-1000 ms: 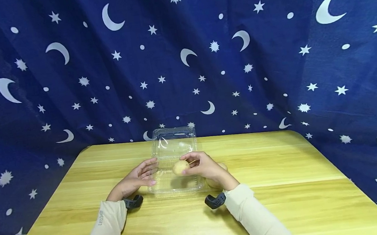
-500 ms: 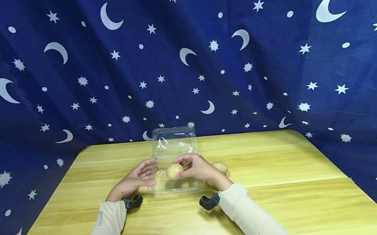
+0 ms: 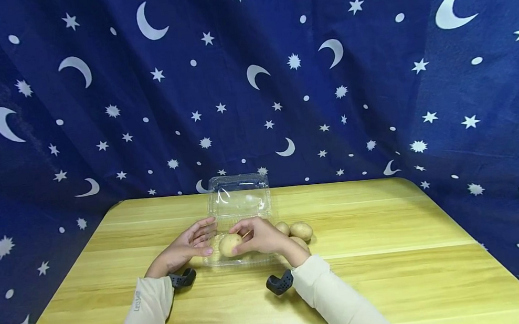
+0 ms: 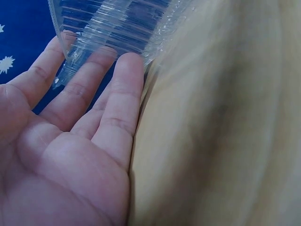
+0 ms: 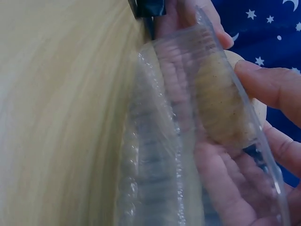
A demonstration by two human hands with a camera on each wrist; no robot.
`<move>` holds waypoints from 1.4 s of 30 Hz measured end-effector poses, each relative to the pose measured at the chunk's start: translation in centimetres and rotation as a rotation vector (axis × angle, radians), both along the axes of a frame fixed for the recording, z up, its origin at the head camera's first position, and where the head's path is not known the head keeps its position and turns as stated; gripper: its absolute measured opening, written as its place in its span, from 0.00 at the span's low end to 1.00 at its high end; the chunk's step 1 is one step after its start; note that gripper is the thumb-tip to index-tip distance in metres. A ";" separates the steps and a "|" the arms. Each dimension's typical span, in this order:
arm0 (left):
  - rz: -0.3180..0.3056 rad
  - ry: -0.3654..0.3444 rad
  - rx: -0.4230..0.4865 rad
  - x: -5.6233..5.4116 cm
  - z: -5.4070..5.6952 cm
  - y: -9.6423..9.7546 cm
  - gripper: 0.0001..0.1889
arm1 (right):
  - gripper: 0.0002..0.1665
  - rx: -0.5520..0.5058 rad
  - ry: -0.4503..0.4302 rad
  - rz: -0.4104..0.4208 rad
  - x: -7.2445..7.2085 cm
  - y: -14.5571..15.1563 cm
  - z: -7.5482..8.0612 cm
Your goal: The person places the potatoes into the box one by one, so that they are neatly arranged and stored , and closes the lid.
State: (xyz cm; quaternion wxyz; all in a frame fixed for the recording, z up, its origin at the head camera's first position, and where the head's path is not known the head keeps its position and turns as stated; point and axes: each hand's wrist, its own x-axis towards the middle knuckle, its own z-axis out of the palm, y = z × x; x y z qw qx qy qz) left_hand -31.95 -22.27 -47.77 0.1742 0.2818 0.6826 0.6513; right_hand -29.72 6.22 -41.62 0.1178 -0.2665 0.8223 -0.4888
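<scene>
A clear plastic clamshell container (image 3: 239, 201) stands on the table with its lid raised at the back. My right hand (image 3: 267, 236) holds a pale yellow potato (image 3: 230, 245) between thumb and fingers, low over the left part of the container's base. Through the ribbed clear wall (image 5: 153, 155) in the right wrist view, the potato (image 5: 218, 101) shows among the fingers. At the container's left side is my left hand (image 3: 184, 249), its thumb apart from the fingers. In the left wrist view those fingers (image 4: 120, 94) are extended, tips against the ribbed plastic (image 4: 113, 23).
Right of the container, partly behind my right forearm, several potatoes (image 3: 302, 230) lie close together on the wooden table (image 3: 395, 274). A dark blue cloth (image 3: 305, 99) with moons and stars hangs behind the table. Each wrist wears a black device (image 3: 279, 283).
My right hand has moved left and lower with the potato, over the container's left part. More of the potatoes on the table have come into sight. The left hand stays in place.
</scene>
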 end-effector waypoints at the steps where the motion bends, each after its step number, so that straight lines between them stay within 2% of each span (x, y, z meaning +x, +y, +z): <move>1: 0.000 -0.002 -0.002 0.0 0.0 0.0 0.52 | 0.27 0.004 -0.005 -0.001 0.1 -0.1 0.0; 19: 0.003 -0.023 0.006 0.1 0.3 0.0 0.52 | 0.26 0.092 -0.028 0.011 -0.1 -1.9 -1.0; 34: -0.002 -0.006 0.011 0.1 0.3 0.0 0.52 | 0.23 0.176 0.000 0.076 -0.2 -2.3 -1.1; 42: 0.002 -0.011 0.014 0.1 0.2 0.0 0.52 | 0.23 0.159 0.020 0.107 -0.2 -2.2 -1.2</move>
